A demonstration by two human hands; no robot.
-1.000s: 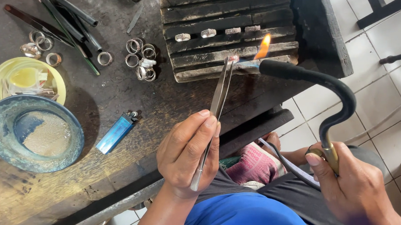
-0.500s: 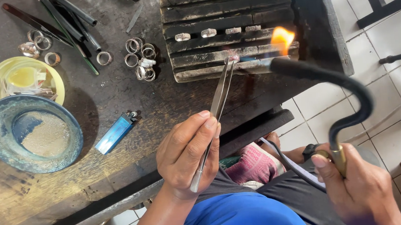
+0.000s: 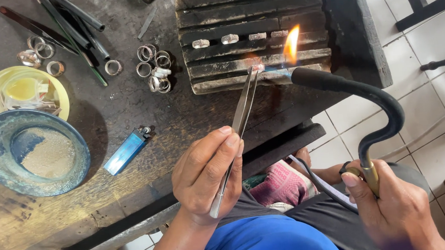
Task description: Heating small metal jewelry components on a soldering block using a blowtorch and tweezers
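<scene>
My left hand (image 3: 208,175) pinches long metal tweezers (image 3: 242,113), their tips holding a small glowing ring (image 3: 256,68) on the charred slatted block (image 3: 235,14). My right hand (image 3: 395,209) grips the brass handle of a curved black torch (image 3: 367,99). Its nozzle points left at the ring and an orange flame (image 3: 292,43) rises beside it. Several small silver rings (image 3: 237,38) lie in a row on a slat further back.
A cluster of silver rings (image 3: 155,67) lies left of the block on the dark bench. A blue lighter (image 3: 126,151), a blue bowl of powder (image 3: 31,153), a yellow bowl (image 3: 19,91) and dark rods (image 3: 74,23) sit further left. White tiled floor lies right.
The torch nozzle has shifted on the block's right side and the flame has grown taller. The tweezers stay almost still at the ring.
</scene>
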